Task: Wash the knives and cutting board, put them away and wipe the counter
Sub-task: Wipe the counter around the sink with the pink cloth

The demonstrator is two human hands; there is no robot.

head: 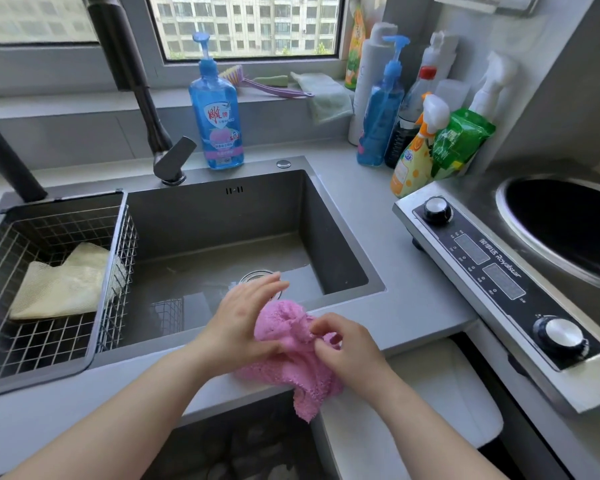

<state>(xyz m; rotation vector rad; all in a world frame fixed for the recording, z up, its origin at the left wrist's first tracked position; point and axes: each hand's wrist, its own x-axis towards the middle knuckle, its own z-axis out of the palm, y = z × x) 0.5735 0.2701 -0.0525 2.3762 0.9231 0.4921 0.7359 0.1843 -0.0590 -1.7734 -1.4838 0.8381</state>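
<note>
A pink fluffy cloth (284,368) hangs bunched over the front edge of the grey counter (406,299), just in front of the sink (222,216). My left hand (243,320) lies against the cloth's left side with its fingers stretched out over the sink corner. My right hand (343,341) pinches a fold of the cloth between thumb and fingers. No knife or cutting board is in view.
A wire basket (59,271) with a cream cloth (66,282) sits in the sink's left part. The dark faucet (160,147) and a blue soap bottle (217,109) stand behind it. Several bottles (413,119) crowd the back right corner. An induction cooker (499,271) lies right.
</note>
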